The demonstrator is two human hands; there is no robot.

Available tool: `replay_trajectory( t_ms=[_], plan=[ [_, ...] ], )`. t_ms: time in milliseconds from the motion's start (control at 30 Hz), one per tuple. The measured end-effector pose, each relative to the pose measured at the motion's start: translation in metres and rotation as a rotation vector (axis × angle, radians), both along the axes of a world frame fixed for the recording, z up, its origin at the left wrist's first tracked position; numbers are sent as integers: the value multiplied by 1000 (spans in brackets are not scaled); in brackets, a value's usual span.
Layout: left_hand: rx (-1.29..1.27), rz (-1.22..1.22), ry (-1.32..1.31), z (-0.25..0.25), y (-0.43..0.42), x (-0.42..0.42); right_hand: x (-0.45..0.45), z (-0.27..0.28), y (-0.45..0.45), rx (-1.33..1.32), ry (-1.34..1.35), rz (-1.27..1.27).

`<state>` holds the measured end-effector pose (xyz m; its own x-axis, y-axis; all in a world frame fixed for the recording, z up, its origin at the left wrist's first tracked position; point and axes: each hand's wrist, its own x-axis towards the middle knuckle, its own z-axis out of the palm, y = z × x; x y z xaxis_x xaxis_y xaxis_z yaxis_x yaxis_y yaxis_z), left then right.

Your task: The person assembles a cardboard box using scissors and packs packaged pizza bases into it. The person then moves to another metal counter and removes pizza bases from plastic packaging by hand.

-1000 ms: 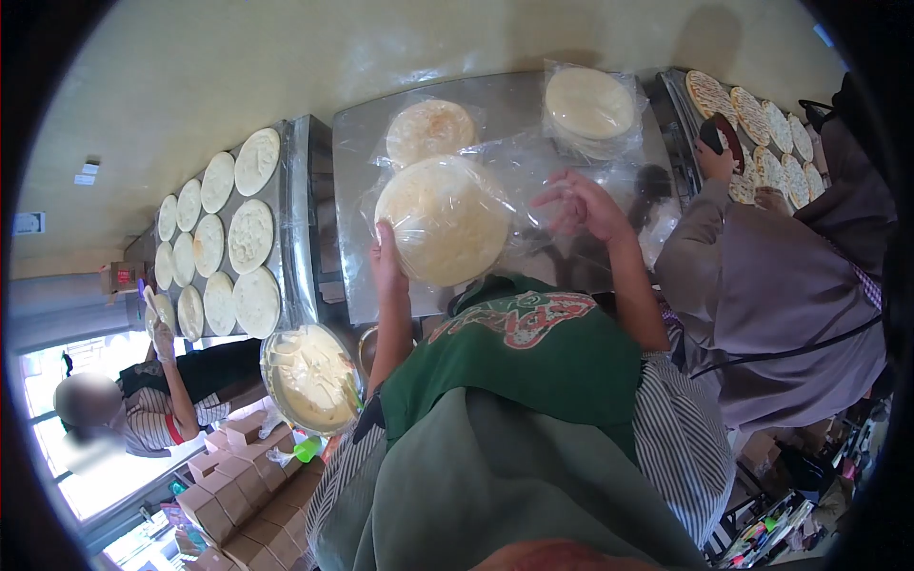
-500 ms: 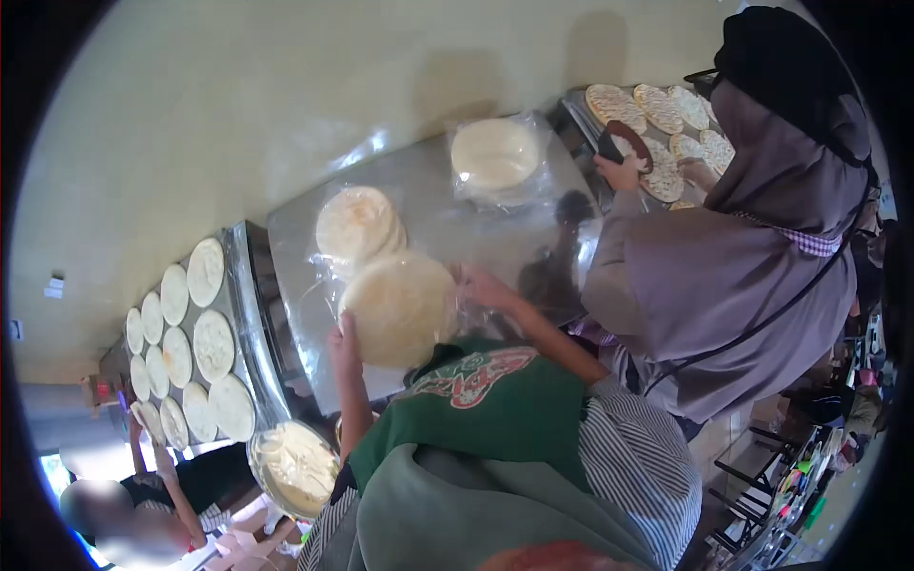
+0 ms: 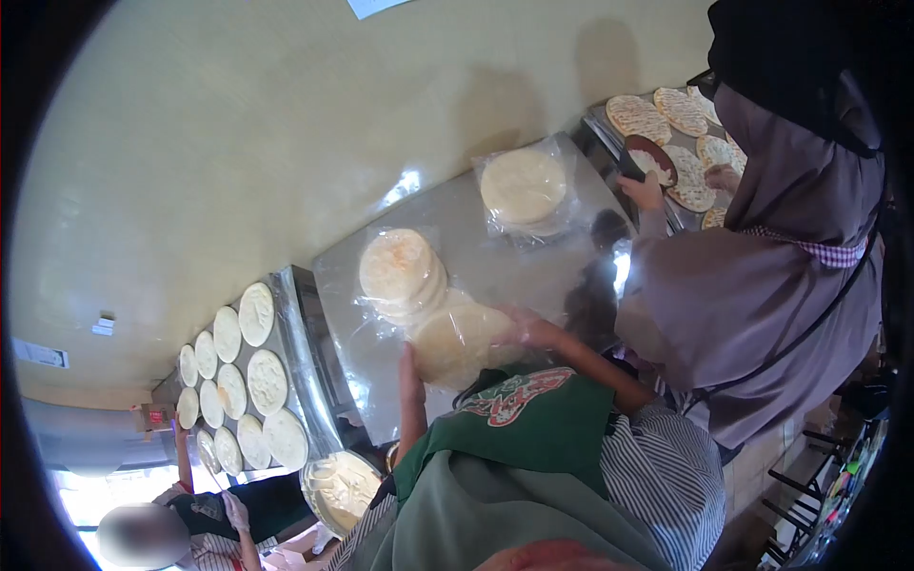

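Note:
A round, pale pizza base point(image 3: 455, 347) in clear plastic lies tilted in front of me, its far edge against a stack of browned pizza bases point(image 3: 395, 266). My left hand point(image 3: 409, 390) holds its left edge, thumb upright and the other fingers mostly hidden. At its right edge, my right hand point(image 3: 533, 330) is closed on the plastic bag point(image 3: 495, 328); the fingertips are a little blurred. Farther back on the metal table point(image 3: 486, 252) sits another bagged stack of pizza bases point(image 3: 524, 186).
To the left, a tray point(image 3: 309, 381) bears several plain bases, with a bowl of white cream point(image 3: 343, 485) nearby. A co-worker point(image 3: 752, 295) at right holds a brown bowl point(image 3: 650, 162) over topped bases. Another person point(image 3: 228, 514) works at lower left.
My view has shifted, so everything sits lower and farther right. The held base has been lowered flatter toward the table. The lower-left co-worker's gloved hand has moved away from the tray.

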<state>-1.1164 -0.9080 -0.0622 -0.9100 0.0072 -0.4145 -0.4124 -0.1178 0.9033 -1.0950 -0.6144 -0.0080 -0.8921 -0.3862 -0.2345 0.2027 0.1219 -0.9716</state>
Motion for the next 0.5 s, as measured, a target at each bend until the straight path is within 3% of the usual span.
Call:
replay_trajectory(
  t_ms=[133, 233, 300, 400, 433, 500],
  plan=[
    [7, 84, 22, 30, 25, -2, 6, 16, -1, -18, 37, -43],
    [67, 126, 54, 3, 17, -10, -3, -33, 10, -229, -119, 73],
    [29, 130, 121, 0, 17, -9, -8, -50, 18, -183, -11, 166],
    [154, 151, 43, 3, 25, -17, -2, -71, 14, -57, 112, 46],
    [225, 161, -15, 4, 28, -18, 1, -44, 10, -91, -23, -20],
    [-95, 81, 18, 8, 31, -21, -1, -16, 5, -130, -141, -73]
  ],
)
